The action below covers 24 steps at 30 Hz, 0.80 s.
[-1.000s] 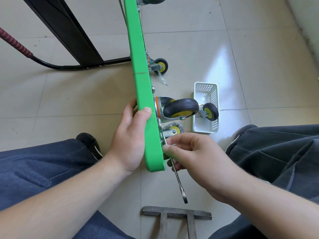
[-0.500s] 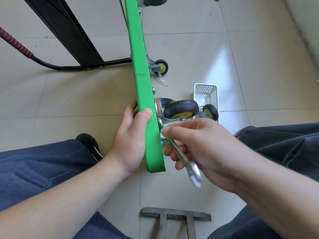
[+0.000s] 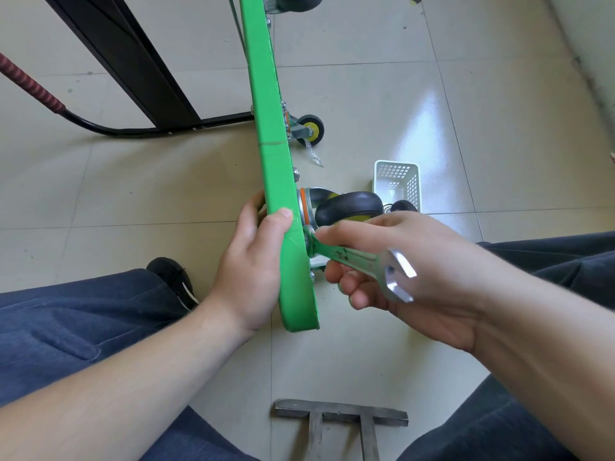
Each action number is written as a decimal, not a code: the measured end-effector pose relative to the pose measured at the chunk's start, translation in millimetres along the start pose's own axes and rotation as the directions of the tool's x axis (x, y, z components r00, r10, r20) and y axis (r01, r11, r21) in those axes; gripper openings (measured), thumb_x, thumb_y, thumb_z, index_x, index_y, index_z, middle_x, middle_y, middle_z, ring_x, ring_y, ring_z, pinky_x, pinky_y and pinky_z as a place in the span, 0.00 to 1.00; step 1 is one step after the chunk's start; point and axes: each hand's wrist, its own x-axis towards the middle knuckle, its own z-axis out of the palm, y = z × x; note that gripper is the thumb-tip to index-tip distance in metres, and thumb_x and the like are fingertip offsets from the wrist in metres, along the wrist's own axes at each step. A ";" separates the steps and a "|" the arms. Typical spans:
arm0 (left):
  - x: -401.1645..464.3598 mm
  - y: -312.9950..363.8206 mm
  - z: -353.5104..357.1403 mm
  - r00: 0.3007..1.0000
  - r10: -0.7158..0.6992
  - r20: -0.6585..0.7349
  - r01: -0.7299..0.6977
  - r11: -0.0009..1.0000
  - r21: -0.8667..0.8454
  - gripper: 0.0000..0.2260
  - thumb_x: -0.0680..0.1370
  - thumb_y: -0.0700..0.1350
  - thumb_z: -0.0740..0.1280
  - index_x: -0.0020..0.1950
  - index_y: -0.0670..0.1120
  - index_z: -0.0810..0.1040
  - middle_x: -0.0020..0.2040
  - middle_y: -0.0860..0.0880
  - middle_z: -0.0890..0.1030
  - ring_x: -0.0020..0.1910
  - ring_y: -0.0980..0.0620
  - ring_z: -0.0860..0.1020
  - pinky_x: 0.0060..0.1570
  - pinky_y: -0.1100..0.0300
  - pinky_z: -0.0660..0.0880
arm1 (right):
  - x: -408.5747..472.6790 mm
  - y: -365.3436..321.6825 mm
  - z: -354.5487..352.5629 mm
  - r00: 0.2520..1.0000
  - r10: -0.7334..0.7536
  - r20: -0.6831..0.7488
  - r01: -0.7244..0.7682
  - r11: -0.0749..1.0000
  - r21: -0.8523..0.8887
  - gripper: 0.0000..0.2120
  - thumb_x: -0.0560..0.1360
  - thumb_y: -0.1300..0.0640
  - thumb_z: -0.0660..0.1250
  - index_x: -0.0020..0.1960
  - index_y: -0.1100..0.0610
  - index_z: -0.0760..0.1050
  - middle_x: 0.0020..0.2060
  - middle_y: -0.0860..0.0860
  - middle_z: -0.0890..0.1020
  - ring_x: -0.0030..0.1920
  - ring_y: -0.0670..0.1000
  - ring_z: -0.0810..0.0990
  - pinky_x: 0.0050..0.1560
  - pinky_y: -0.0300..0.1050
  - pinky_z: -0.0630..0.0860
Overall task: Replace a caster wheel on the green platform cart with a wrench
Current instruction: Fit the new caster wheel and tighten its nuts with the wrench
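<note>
Looked like a plain indoor room used as a makeshift workshop: glossy beige tiled floor throughout, black metal frame at upper left, white perforated basket mid-frame, weathered wooden piece at bottom centre.

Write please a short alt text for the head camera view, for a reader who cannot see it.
Seen from above, a person's right hand holds a silver wrench against the caster wheel mount under a green platform cart standing on its edge, while the left hand grips the cart's edge. A white basket sits on the tiled floor behind.
</note>
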 end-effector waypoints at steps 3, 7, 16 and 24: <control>-1.3 1.3 0.5 1.000 -0.013 0.005 0.013 1.000 -0.024 0.21 0.75 0.54 0.63 0.65 0.47 0.76 0.45 0.45 0.81 0.42 0.48 0.79 0.36 0.59 0.78 | -5.9 10.1 -8.1 0.999 0.007 0.034 -0.005 0.998 -0.066 0.09 0.78 0.58 0.71 0.45 0.65 0.80 0.34 0.59 0.83 0.30 0.52 0.78 0.29 0.40 0.75; -2.8 1.8 1.6 1.000 -0.013 0.008 0.013 0.999 -0.047 0.21 0.76 0.55 0.63 0.66 0.48 0.76 0.52 0.37 0.82 0.48 0.45 0.79 0.47 0.47 0.79 | -7.5 29.8 -20.1 0.998 0.056 0.007 -0.055 0.994 -0.093 0.11 0.78 0.58 0.71 0.50 0.68 0.81 0.39 0.61 0.86 0.33 0.51 0.81 0.31 0.39 0.77; -3.0 3.6 1.2 1.000 -0.026 -0.005 0.026 0.999 -0.032 0.28 0.69 0.62 0.67 0.66 0.52 0.77 0.60 0.37 0.81 0.61 0.32 0.78 0.64 0.29 0.73 | 14.8 63.0 -17.6 0.992 -0.001 -0.124 -0.015 0.992 -0.124 0.02 0.77 0.62 0.73 0.48 0.60 0.81 0.43 0.62 0.87 0.39 0.55 0.86 0.48 0.56 0.85; -2.1 1.7 1.2 0.999 -0.037 -0.011 0.037 0.999 -0.006 0.23 0.74 0.57 0.66 0.66 0.51 0.77 0.58 0.36 0.81 0.52 0.40 0.81 0.61 0.32 0.75 | 26.4 75.1 -12.5 0.989 -0.073 -0.125 0.048 0.979 -0.198 0.06 0.76 0.62 0.75 0.50 0.55 0.81 0.39 0.56 0.87 0.48 0.62 0.86 0.57 0.66 0.81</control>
